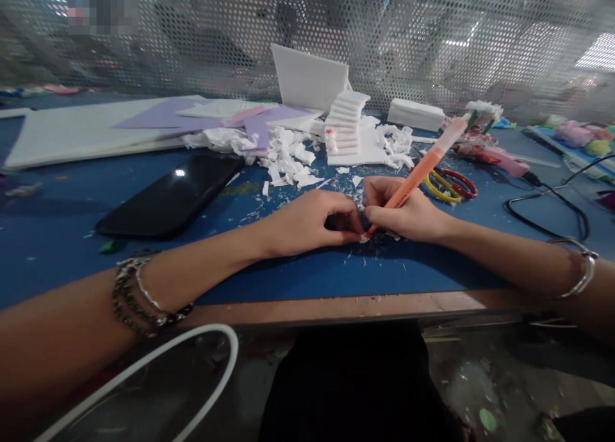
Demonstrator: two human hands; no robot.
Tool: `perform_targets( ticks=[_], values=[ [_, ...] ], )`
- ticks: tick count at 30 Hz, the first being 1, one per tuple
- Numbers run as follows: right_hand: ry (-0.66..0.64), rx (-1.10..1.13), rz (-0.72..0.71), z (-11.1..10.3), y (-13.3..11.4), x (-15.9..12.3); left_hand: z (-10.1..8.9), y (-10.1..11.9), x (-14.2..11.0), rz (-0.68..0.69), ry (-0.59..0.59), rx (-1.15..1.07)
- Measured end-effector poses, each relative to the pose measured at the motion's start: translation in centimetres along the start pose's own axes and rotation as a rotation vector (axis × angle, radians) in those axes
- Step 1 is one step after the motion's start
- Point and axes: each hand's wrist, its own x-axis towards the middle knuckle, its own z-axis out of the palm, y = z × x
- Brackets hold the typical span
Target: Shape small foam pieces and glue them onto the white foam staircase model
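Over the blue table, my right hand (418, 214) grips an orange felt-tip pen (420, 168), slanted with its tip down and its pale end up to the right. The tip touches, or nearly touches, a tiny white piece (365, 237) with red colour on it. My left hand (307, 221) pinches that piece between thumb and fingertip against the table. Both hands are close together, and the piece is partly hidden by the fingers. Behind them stands a small white foam staircase (348, 123) with a little red-and-white bit (331, 141) on its steps.
A black phone (173, 198) lies to the left. White scraps (288, 154) and purple sheets (158, 120) spread behind it. Scissors with yellow and red handles (451, 187) and a pink glue gun (504, 161) with a black cord lie right. A perforated metal screen (216, 45) closes the back.
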Motion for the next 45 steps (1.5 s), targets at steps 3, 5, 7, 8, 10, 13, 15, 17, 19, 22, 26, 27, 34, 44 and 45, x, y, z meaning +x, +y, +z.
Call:
perform_targets(
  ticks=[3, 5, 7, 8, 10, 13, 15, 17, 19, 22, 26, 27, 34, 44, 45],
  values=[
    [0.01, 0.044, 0.046, -0.06, -0.09, -0.05, -0.03, 0.06, -0.04, 0.019, -0.004, 0.01],
    [0.004, 0.068, 0.05, -0.09, -0.12, -0.07, -0.04, 0.09, -0.09, 0.031, -0.002, 0.024],
    [-0.014, 0.041, 0.023, -0.12, -0.11, -0.07, -0.05, 0.09, -0.13, 0.037, 0.002, 0.029],
    [-0.019, 0.023, 0.015, -0.12, -0.09, -0.07, -0.05, 0.08, -0.14, 0.038, 0.004, 0.029],
    [-0.017, 0.024, 0.028, -0.1, -0.05, -0.09, -0.03, 0.04, -0.14, 0.038, 0.003, 0.03],
    [-0.015, 0.04, 0.028, -0.08, -0.03, -0.15, -0.02, 0.0, -0.12, 0.034, 0.0, 0.036],
    [-0.027, 0.012, 0.002, -0.1, -0.03, -0.17, -0.03, 0.0, -0.11, 0.034, -0.001, 0.033],
    [-0.026, -0.003, -0.001, -0.15, -0.02, -0.16, -0.04, 0.04, -0.1, 0.035, 0.0, 0.031],
    [-0.018, 0.0, 0.006, -0.2, -0.01, -0.14, -0.05, 0.1, -0.08, 0.028, -0.004, 0.032],
    [-0.043, 0.002, 0.005, -0.24, 0.02, -0.17, -0.05, 0.21, -0.05, 0.011, -0.013, 0.036],
    [-0.037, -0.002, 0.01, -0.31, 0.03, -0.29, -0.06, 0.31, -0.09, 0.006, -0.021, 0.04],
    [-0.045, -0.007, 0.001, -0.34, 0.02, -0.31, -0.07, 0.32, -0.1, 0.003, -0.025, 0.038],
    [-0.046, 0.135, 0.026, -0.29, -0.02, -0.32, -0.08, 0.22, -0.11, 0.029, -0.033, 0.028],
    [-0.033, 0.083, 0.001, -0.15, 0.01, -0.48, 0.18, 0.15, 0.15, 0.051, 0.03, 0.061],
    [-0.032, 0.065, -0.006, -0.16, 0.02, -0.47, 0.21, 0.14, 0.19, 0.05, 0.032, 0.073]
  ],
)
